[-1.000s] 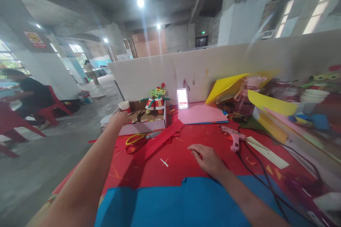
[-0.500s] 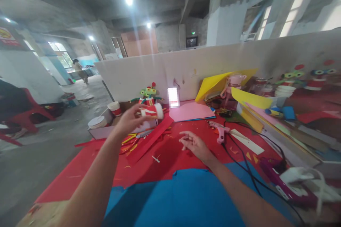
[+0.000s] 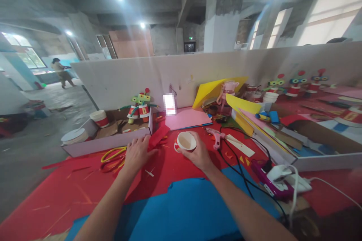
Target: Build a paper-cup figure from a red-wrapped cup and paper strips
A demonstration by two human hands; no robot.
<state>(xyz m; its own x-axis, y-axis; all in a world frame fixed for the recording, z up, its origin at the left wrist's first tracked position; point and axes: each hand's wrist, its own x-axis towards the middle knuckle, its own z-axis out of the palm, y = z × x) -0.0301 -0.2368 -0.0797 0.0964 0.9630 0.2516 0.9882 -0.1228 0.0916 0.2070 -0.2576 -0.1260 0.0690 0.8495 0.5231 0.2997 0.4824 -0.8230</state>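
Note:
My right hand (image 3: pixel 200 154) is closed around a white paper cup (image 3: pixel 186 141) with a red band, its mouth tilted toward me, just above the red tabletop. My left hand (image 3: pixel 138 154) is lowered over the red paper strip (image 3: pixel 158 137), fingers stretched out and thumb apart. Whether its fingertips press on the strip is hidden. Yellow- and red-handled scissors (image 3: pixel 113 153) lie just left of that hand. Blue sheets (image 3: pixel 181 211) cover the near edge below both forearms. A pink glue gun (image 3: pixel 217 137) lies right of the cup.
A shallow box (image 3: pixel 107 141) at left holds cups and cup figures (image 3: pixel 143 107). Pink sheets (image 3: pixel 188 118) lie at the back. At right stand a box of coloured card (image 3: pixel 263 139) and a purple power strip (image 3: pixel 271 180) with trailing black cables. A white partition (image 3: pixel 127 79) closes the back.
The cup has passed from my left hand to my right and is now turned mouth-up. My left hand has come down onto the red strip area. The view has swung right.

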